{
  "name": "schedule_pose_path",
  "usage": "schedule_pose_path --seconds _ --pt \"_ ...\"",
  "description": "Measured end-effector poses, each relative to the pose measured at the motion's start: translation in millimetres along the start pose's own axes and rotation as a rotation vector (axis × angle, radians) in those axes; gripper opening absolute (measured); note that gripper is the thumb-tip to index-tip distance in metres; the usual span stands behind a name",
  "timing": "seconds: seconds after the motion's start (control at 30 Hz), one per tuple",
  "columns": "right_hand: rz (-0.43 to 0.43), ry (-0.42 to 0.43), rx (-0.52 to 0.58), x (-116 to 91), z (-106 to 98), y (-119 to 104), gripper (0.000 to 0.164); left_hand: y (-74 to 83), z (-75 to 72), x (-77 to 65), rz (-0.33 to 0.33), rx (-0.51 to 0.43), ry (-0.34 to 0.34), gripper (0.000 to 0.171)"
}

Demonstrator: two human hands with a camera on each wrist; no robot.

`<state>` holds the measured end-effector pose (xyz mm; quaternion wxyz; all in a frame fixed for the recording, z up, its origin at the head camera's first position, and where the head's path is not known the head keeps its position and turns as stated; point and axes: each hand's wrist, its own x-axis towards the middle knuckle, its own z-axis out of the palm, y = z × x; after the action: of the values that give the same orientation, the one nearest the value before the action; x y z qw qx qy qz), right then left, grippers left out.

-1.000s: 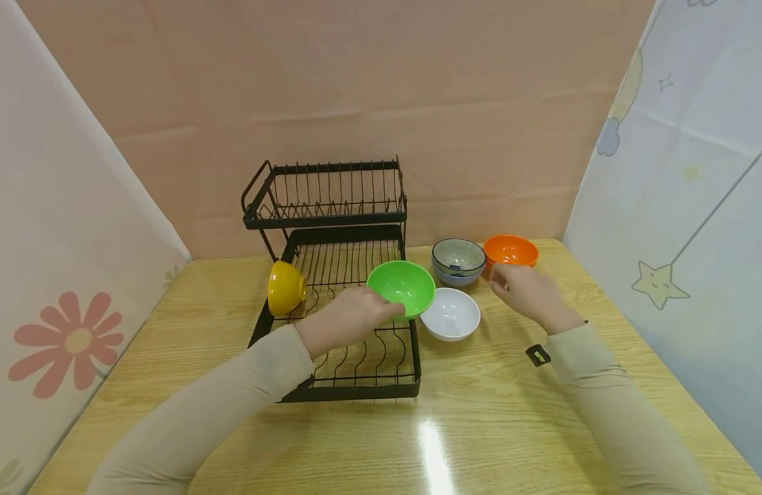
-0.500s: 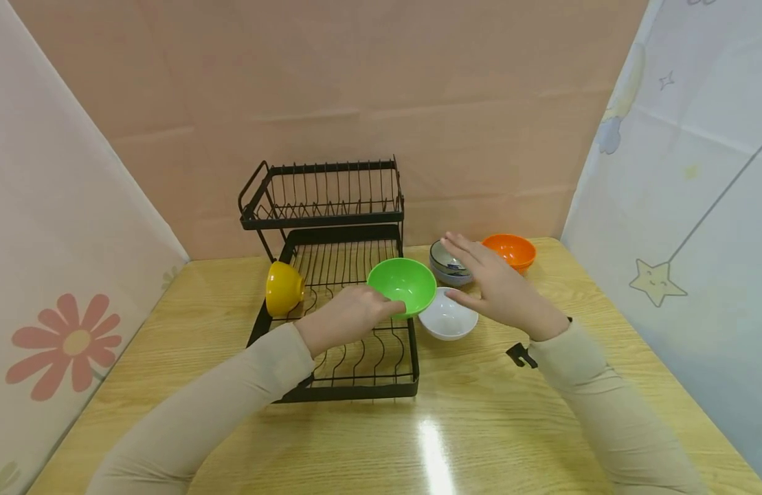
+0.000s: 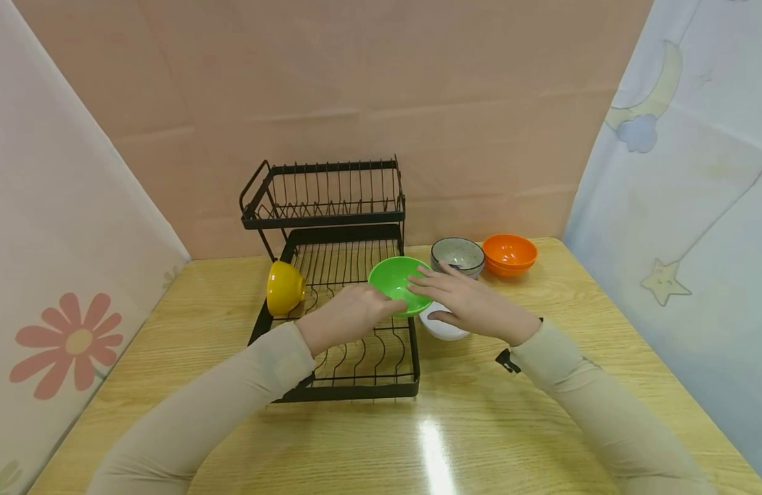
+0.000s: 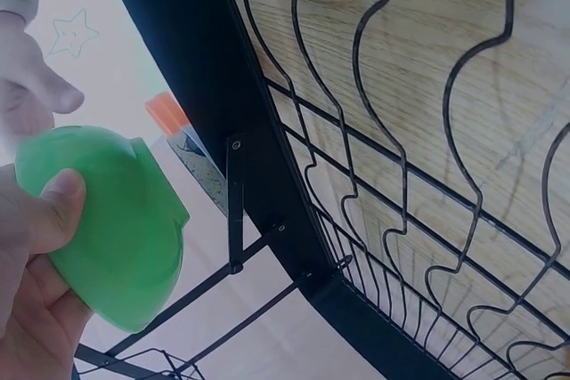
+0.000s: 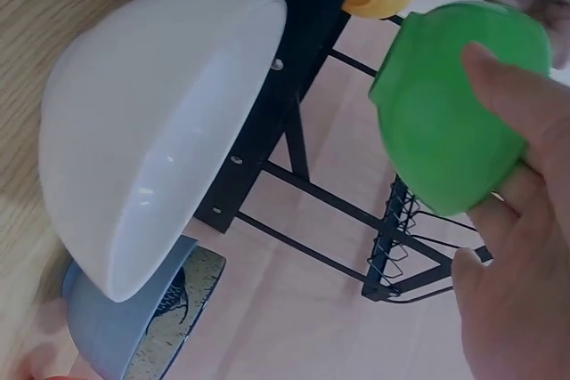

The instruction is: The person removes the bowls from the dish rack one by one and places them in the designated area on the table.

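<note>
My left hand (image 3: 350,317) grips the near rim of a green bowl (image 3: 389,273), with its thumb bent over the edge. The bowl is held above the right side of the black dish rack (image 3: 356,392), its opening up. My right hand (image 3: 473,304) has its fingers spread and extended over the bowl's right side, thumb apart and lower. In the right wrist view, that thumb overlaps the green bowl (image 5: 445,113). A white bowl (image 3: 444,331), partly hidden under the right hand, sits on the table beside the rack.
A yellow bowl (image 3: 284,289) lies on its side at the rack's left edge. Behind the white bowl stand a speckled grey bowl (image 3: 456,249) stacked in a bluish one and stacked orange bowls (image 3: 510,253). The rack's upper tier (image 3: 323,224) rises at the back.
My right hand has moved left from near the orange bowls to the green bowl, its curled fingers spreading out. My left hand keeps holding the green bowl almost still.
</note>
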<state>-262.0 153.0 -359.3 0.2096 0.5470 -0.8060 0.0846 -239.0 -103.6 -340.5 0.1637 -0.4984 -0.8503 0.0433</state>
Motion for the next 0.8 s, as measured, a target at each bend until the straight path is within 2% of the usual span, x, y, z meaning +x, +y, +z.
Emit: schedule_pose_path --seconds 0.43,0.8 --pt "-0.107 0.051 -0.024 6 11 4 0.038 0.9 3.1 0.3 0.024 0.010 0.022 0.027" --pt "-0.090 0.062 -0.032 9 15 4 0.030 1.6 2.5 0.6 0.021 -0.002 0.041 0.020"
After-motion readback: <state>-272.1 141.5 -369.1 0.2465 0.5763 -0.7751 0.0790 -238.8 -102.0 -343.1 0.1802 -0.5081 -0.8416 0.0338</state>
